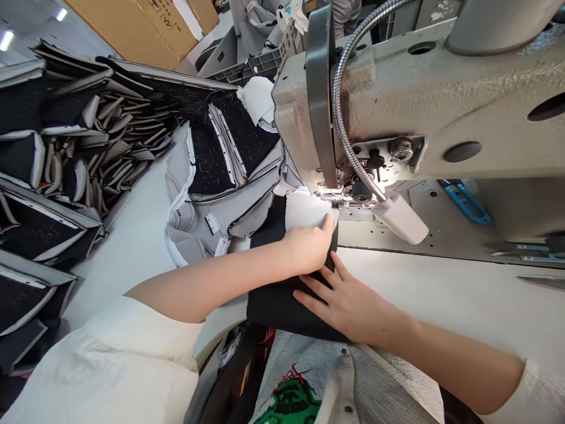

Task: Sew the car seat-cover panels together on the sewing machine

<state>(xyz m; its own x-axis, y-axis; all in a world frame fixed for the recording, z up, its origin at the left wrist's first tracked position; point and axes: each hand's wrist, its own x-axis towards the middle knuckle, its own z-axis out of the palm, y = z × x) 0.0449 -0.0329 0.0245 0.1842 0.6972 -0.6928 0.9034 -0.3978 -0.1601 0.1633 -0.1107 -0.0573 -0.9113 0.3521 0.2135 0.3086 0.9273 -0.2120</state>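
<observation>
A white mesh fabric piece (306,209) lies over a black fabric panel (282,306) under the needle area of a sewing machine (415,106). My left hand (311,244) is mostly closed, its index finger stretched out and pressing the mesh at its right edge, close to the presser foot (338,203). The other fingers curl over the black panel; my left thumb is hidden. Just below it, my right hand (339,297) rests flat on the black panel with its fingers spread.
Left of the machine lies a grey and black sewn cover (229,206). Stacks of black and grey panels (119,129) fill the far left. Blue thread snips (465,200) and scissors (541,282) lie at right. Behind stand a cardboard box (136,26) and a grey crate (265,62).
</observation>
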